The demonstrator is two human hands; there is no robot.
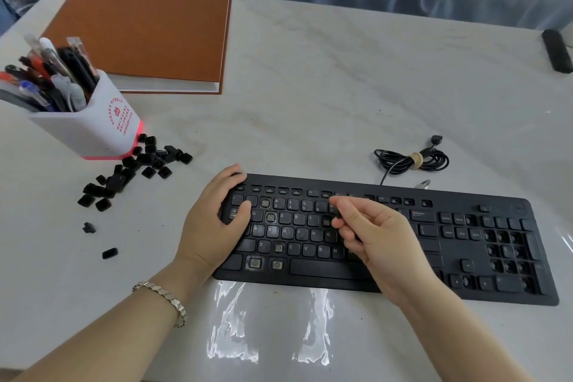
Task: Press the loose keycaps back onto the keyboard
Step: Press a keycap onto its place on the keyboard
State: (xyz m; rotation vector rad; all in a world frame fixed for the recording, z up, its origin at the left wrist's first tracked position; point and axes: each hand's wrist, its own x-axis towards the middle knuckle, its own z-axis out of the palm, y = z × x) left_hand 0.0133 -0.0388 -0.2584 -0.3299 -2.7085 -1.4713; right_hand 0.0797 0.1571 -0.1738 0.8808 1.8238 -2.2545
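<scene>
A black keyboard (pixel 403 257) lies across the middle of the table, with several bare sockets in its letter area, function row and number pad. My left hand (pixel 214 220) grips the keyboard's left end, thumb on the top-left keys. My right hand (pixel 366 232) hovers over the middle keys and pinches a small black keycap (pixel 335 211) between thumb and fingers, just above an empty socket (pixel 326 221) in the top letter row. A heap of loose black keycaps (pixel 133 170) lies on the table to the left of the keyboard.
A white pen holder (pixel 90 130) full of pens stands at the left beside the heap. Behind it lies an orange-brown book (pixel 145 25). The keyboard's coiled cable (pixel 412 160) sits behind the keyboard. A black bar-shaped object (pixel 556 51) lies at the far right edge.
</scene>
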